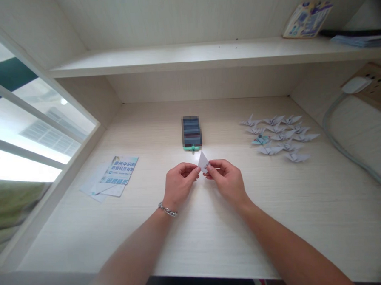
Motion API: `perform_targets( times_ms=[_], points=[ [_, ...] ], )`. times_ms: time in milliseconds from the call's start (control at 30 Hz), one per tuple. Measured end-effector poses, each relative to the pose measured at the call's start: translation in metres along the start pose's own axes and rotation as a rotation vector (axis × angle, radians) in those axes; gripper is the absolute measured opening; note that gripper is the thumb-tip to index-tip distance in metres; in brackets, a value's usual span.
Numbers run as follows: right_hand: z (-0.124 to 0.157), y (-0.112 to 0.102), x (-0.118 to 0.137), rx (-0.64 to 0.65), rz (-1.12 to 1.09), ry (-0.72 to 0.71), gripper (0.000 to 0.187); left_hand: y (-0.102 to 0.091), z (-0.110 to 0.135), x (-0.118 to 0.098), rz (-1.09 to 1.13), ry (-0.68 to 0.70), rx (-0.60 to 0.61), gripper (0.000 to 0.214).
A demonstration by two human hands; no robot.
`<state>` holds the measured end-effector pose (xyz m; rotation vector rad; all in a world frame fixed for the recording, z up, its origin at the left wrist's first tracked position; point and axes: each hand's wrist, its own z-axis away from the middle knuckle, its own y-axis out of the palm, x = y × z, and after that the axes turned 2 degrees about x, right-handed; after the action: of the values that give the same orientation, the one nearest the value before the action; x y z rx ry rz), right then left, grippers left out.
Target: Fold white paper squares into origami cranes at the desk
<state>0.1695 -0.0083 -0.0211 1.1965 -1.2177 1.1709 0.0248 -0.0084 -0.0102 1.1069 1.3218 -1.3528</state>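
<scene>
A: Record the hands first.
B: Left hand [179, 181], silver chain-link bracelet [167, 210] at its wrist: thumb and fingers pinched on the small, white, pointed piece of folded paper [203, 159]. Right hand [228, 181]: likewise pinched on the paper, at its other side.
A: Position of the paper?
B: Between the two hands, point directed away from the person, above the pale, wood-grained surface [208, 243]. It bears dark print near the right thumb (too small to read).
A: Beyond it?
B: A dark, rectangular phone-like device [191, 131], green along its near edge, lying just past the paper; its face is pixelated.
A: Right side?
B: A loose cluster of white folded-paper cranes [282, 136], with one light-blue patterned crane [260, 139] among them. Farther right, a pale grey cable [347, 151] runs from a white plug [356, 85].
A: Left side?
B: A blue-and-white printed leaflet [120, 171], overlapping plain white paper [100, 194], well apart from the left hand.
</scene>
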Motion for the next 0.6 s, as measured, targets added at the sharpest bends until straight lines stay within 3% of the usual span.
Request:
perform_targets(
  times_ms=[300, 600],
  points=[
    [0.0006, 0.0015, 0.0000, -0.060, 0.010, -0.010, 0.032, 0.0027, -0.0017, 0.0042, 0.117, -0.034, -0.012, 0.028],
    [0.0021, 0.0014, 0.0002, -0.079, 0.118, -0.073, 0.024, 0.0026, -0.0012, 0.0012, 0.096, -0.031, -0.021, 0.025]
  ],
)
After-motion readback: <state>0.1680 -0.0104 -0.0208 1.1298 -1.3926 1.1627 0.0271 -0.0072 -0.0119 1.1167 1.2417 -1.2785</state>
